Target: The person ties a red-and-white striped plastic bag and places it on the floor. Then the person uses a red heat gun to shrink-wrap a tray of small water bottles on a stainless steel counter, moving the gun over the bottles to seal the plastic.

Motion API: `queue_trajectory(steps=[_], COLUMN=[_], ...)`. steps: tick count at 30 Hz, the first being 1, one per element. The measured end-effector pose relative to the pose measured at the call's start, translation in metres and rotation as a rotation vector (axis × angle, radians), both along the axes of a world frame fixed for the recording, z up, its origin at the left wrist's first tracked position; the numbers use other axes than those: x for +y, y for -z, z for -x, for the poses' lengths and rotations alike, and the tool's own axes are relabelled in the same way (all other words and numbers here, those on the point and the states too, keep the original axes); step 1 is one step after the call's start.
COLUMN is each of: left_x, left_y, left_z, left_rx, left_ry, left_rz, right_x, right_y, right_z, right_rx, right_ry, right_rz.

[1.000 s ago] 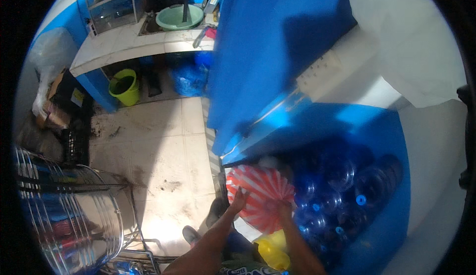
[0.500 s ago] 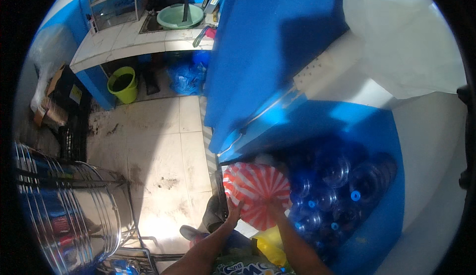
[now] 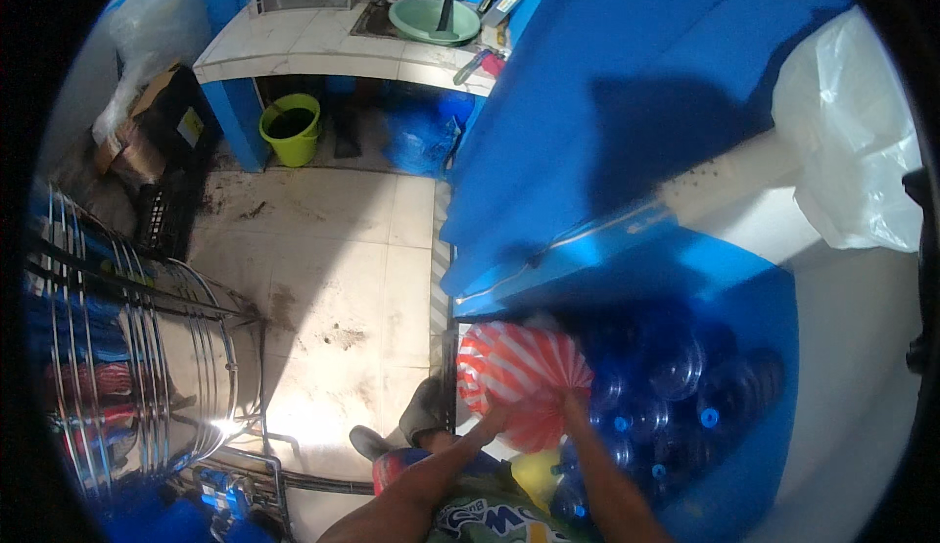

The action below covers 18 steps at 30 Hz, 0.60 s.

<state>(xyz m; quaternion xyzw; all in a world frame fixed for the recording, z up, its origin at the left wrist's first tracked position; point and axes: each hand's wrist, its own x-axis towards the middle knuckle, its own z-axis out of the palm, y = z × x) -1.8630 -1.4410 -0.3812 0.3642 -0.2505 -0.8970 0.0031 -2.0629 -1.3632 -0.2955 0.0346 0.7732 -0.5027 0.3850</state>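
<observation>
A full, rounded plastic bag (image 3: 519, 362) with red and white stripes is in front of me, its pleats drawn together toward my right hand (image 3: 572, 402). That hand is closed on the gathered plastic. My left hand (image 3: 497, 418) grips the bag's near left side, its fingers partly blurred and sunk in the folds. Just below the bag, close to my body, lies something yellow (image 3: 535, 476). Large clear blue water jugs (image 3: 676, 362) are packed to the right of the bag. The bag's contents are hidden.
A wire rack (image 3: 147, 347) stands at the left. Behind are a tiled counter (image 3: 294, 48) with a green basin (image 3: 411, 22) and a lime bucket (image 3: 292, 132) below. A white plastic bag (image 3: 852, 141) hangs at upper right, beside a blue wall (image 3: 587, 73).
The view has shifted, so the counter and floor sit further right and higher. The striped bag has turned slightly, and my left hand has moved closer to my right along its near side.
</observation>
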Motion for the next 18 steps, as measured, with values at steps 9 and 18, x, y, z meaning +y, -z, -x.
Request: queue_trajectory(steps=[9, 18], left_x=[-0.019, -0.050], left_y=[-0.005, -0.068], left_z=[0.005, -0.044], left_rx=[-0.090, 0.147], left_ry=[0.050, 0.299], left_rz=[0.368, 0.833], right_x=[-0.001, 0.002], right_y=[-0.022, -0.025], right_z=[-0.004, -0.040], right_rx=[0.182, 0.841], right_ry=[-0.180, -0.660], right_rz=[-0.040, -0.445])
